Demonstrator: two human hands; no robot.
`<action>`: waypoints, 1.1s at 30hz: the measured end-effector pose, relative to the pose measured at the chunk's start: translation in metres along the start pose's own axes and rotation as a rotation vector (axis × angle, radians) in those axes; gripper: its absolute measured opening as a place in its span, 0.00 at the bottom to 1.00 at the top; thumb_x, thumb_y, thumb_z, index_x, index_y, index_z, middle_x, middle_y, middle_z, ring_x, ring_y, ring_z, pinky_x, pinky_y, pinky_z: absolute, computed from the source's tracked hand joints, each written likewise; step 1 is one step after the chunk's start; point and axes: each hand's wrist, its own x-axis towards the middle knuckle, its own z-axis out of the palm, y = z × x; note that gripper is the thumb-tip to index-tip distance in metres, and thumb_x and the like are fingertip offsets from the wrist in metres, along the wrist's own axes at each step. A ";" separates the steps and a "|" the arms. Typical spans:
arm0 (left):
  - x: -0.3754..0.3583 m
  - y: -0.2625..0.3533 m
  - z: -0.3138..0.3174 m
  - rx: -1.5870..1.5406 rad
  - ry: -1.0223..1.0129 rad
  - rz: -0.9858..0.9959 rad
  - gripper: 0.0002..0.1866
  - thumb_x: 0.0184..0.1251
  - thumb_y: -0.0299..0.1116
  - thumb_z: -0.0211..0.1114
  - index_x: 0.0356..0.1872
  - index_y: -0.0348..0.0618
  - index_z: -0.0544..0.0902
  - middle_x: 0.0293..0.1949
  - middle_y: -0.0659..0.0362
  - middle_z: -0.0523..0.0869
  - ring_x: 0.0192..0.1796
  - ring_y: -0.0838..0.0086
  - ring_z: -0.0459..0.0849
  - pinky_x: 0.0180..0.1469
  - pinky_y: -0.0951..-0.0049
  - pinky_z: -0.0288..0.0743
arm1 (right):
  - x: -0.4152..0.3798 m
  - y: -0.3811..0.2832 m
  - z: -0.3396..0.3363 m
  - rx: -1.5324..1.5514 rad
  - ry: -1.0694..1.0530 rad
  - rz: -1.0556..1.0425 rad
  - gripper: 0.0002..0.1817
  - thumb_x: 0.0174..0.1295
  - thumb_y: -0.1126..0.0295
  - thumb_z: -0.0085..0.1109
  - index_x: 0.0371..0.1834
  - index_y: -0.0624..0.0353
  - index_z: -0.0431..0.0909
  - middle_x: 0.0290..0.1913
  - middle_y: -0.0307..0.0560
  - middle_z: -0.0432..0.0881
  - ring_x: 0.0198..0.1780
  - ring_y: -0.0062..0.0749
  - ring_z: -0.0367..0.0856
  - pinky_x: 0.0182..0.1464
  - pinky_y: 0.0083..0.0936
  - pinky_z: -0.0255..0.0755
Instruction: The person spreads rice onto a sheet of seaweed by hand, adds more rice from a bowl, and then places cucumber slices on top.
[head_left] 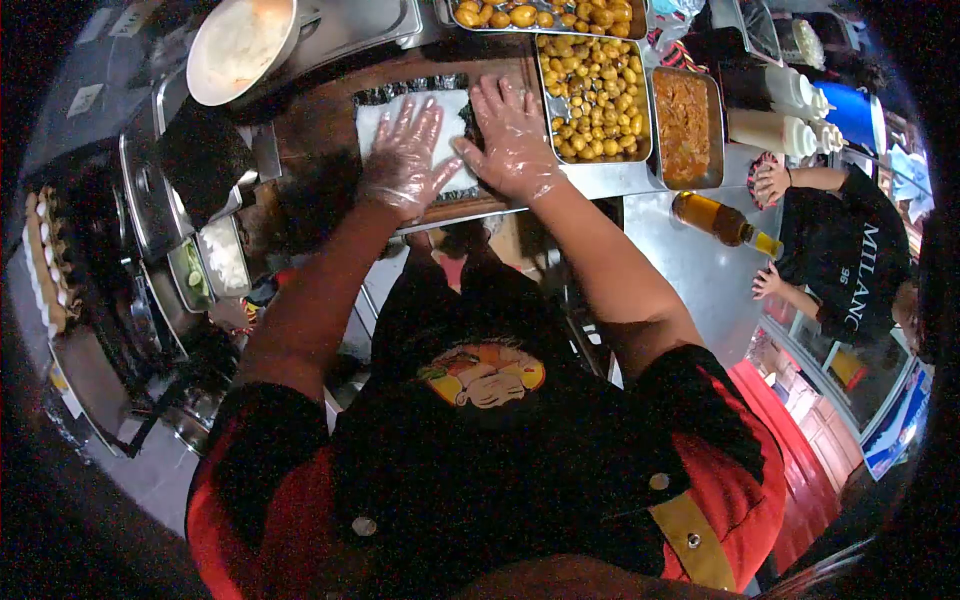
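Both of my hands wear clear plastic gloves. My left hand [408, 155] lies with its fingers spread on a white layer [377, 118] that covers a dark, nori-like sheet [432, 82]. My right hand [512, 145] is flat and spread at the sheet's right edge, its thumb reaching onto the sheet. Under them is a brown wooden board [318, 130]. A white bowl [240, 50] with pale contents stands at the upper left.
Right of the board are a tray of small potatoes [595, 100], a tray of orange-brown food [686, 130], squeeze bottles [775, 132] and an amber bottle [710, 217]. Another person [850, 250] stands at the right counter. Metal containers [222, 255] are at left.
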 end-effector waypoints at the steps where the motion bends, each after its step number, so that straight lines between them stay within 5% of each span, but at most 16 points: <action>1: 0.001 0.001 0.000 0.000 0.004 -0.003 0.46 0.83 0.60 0.63 0.88 0.36 0.67 0.91 0.47 0.63 0.93 0.50 0.55 0.92 0.41 0.46 | -0.003 -0.002 0.001 -0.028 -0.014 -0.003 0.47 0.81 0.41 0.56 0.91 0.64 0.59 0.93 0.61 0.56 0.93 0.63 0.51 0.91 0.66 0.41; 7: 0.002 0.007 0.000 -0.042 -0.034 0.078 0.48 0.78 0.59 0.68 0.89 0.39 0.65 0.90 0.45 0.65 0.93 0.45 0.56 0.92 0.36 0.43 | -0.014 0.003 0.005 -0.073 -0.015 -0.068 0.46 0.82 0.42 0.53 0.93 0.60 0.59 0.94 0.56 0.56 0.94 0.59 0.49 0.91 0.70 0.38; 18: -0.018 0.021 0.005 -0.070 -0.062 0.156 0.45 0.82 0.58 0.63 0.89 0.38 0.66 0.90 0.50 0.65 0.93 0.48 0.55 0.92 0.40 0.45 | -0.023 -0.007 -0.006 -0.139 -0.070 -0.111 0.48 0.80 0.38 0.55 0.90 0.65 0.62 0.93 0.60 0.59 0.92 0.60 0.55 0.90 0.70 0.43; 22: -0.019 0.007 0.015 -0.246 0.072 0.250 0.42 0.80 0.54 0.68 0.86 0.37 0.71 0.85 0.43 0.73 0.91 0.46 0.63 0.91 0.40 0.50 | -0.021 -0.002 -0.012 0.030 -0.157 -0.065 0.50 0.79 0.36 0.56 0.92 0.61 0.60 0.93 0.59 0.59 0.93 0.60 0.52 0.92 0.65 0.41; 23: -0.024 0.000 0.011 -0.377 0.133 0.253 0.38 0.78 0.48 0.73 0.82 0.38 0.75 0.81 0.41 0.77 0.87 0.44 0.69 0.89 0.43 0.59 | -0.021 0.000 -0.016 0.013 -0.165 -0.096 0.51 0.78 0.36 0.57 0.93 0.58 0.57 0.95 0.56 0.55 0.95 0.57 0.48 0.93 0.61 0.38; 24: -0.028 0.000 -0.011 -0.453 0.183 0.202 0.32 0.76 0.44 0.76 0.76 0.39 0.83 0.75 0.41 0.84 0.80 0.45 0.79 0.82 0.48 0.73 | -0.019 0.001 -0.014 0.038 -0.220 -0.058 0.52 0.77 0.37 0.59 0.94 0.57 0.55 0.96 0.53 0.51 0.96 0.54 0.45 0.94 0.60 0.35; 27: -0.039 -0.016 -0.088 -0.443 0.291 0.159 0.18 0.72 0.36 0.79 0.57 0.39 0.93 0.57 0.47 0.95 0.59 0.50 0.94 0.65 0.53 0.87 | -0.019 0.005 -0.013 0.029 -0.224 -0.076 0.52 0.77 0.39 0.61 0.95 0.54 0.53 0.97 0.50 0.48 0.96 0.51 0.43 0.94 0.58 0.34; 31: -0.024 -0.069 -0.216 -0.353 0.605 -0.228 0.09 0.77 0.30 0.70 0.50 0.39 0.94 0.48 0.47 0.97 0.50 0.52 0.96 0.56 0.57 0.90 | -0.017 -0.002 -0.019 -0.026 -0.275 -0.044 0.48 0.82 0.39 0.56 0.96 0.51 0.54 0.97 0.48 0.48 0.97 0.50 0.41 0.94 0.57 0.32; 33: 0.001 -0.117 -0.253 -0.021 0.427 -0.361 0.14 0.83 0.36 0.63 0.55 0.41 0.93 0.59 0.50 0.94 0.59 0.54 0.94 0.64 0.55 0.88 | -0.015 -0.006 -0.027 -0.036 -0.296 -0.020 0.48 0.82 0.39 0.56 0.96 0.51 0.54 0.97 0.48 0.48 0.97 0.50 0.41 0.94 0.56 0.32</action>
